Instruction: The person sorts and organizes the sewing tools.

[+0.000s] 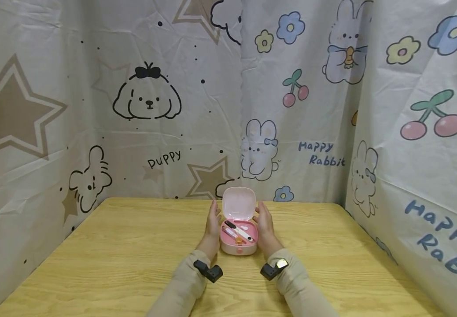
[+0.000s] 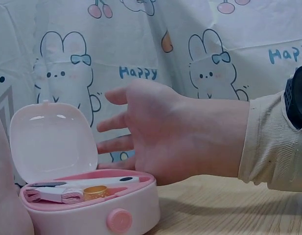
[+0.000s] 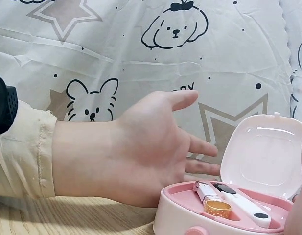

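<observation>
A small pink box (image 1: 239,249) stands on the table with its pale lid (image 1: 239,202) raised at the back. In its pink tray lie a slender white tool (image 3: 245,208) with black parts, a dotted gold thimble (image 3: 218,209) and a small pink-and-white bundle (image 2: 55,195). My left hand (image 1: 212,226) is at the box's left side, its fingers extended and spread in the right wrist view. At the right side is my right hand (image 1: 266,224), fingers likewise extended, palm towards the box. Whether either hand touches the box, I cannot tell.
The wooden table (image 1: 133,264) reaches back to a patterned curtain (image 1: 197,110), which also hangs along both sides. A black wrist camera (image 1: 208,270) sits on the left sleeve and another black camera (image 1: 272,269) on the right sleeve.
</observation>
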Tool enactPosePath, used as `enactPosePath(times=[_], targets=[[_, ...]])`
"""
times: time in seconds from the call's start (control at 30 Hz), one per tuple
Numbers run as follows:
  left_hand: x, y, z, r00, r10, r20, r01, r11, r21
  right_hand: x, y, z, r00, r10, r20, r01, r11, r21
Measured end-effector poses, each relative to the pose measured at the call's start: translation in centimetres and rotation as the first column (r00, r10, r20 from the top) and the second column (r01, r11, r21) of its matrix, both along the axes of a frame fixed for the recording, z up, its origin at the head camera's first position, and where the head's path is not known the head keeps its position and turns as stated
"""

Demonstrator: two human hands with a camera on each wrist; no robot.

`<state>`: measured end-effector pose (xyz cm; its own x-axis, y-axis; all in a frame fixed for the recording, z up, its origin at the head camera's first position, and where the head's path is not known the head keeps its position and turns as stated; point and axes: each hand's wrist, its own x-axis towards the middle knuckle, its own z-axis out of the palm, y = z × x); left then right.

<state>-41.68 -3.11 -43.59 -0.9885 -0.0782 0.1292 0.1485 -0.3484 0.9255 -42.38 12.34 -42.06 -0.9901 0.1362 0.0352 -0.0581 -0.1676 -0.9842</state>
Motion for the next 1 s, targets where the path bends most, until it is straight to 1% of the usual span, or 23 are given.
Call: enactPosePath(times=[0.07, 0.23, 0.43, 0.67, 0.83, 1.0], targets=[[-0.04, 0.19, -0.09, 1.000, -0.013, -0.009, 0.013, 1.000, 0.021, 0.05, -0.17, 0.00, 1.000, 0.006, -0.011, -0.006, 1.000, 0.003], [0.11, 0.46, -0.21, 0.999, -0.045, 0.006, 0.045, 0.999, 0.014, 0.25, -0.38, -0.06, 1.000, -0.001, -0.019, 0.001, 1.000, 0.021], [0.46, 0.57, -0.19, 0.999, -0.042, 0.007, 0.042, 0.999, -0.006, 0.53, -0.51, -0.17, 0.999, -0.004, -0.034, 0.006, 0.999, 0.041], [0.37, 0.71, -0.23, 0.999, -0.038, -0.019, 0.038, 0.999, 0.001, 0.49, -0.30, -0.24, 0.999, 0.000, -0.055, 0.003, 0.999, 0.042], [0.16, 0.61, -0.20, 0.998, -0.048, -0.046, 0.047, 0.999, -0.009, 0.27, -0.16, -0.26, 0.995, 0.001, -0.098, 0.002, 1.000, 0.026], [-0.13, 0.16, -0.21, 0.997, -0.059, -0.044, 0.058, 0.998, -0.010, 0.17, -0.16, -0.15, 0.991, -0.008, -0.131, 0.012, 0.999, 0.034]])
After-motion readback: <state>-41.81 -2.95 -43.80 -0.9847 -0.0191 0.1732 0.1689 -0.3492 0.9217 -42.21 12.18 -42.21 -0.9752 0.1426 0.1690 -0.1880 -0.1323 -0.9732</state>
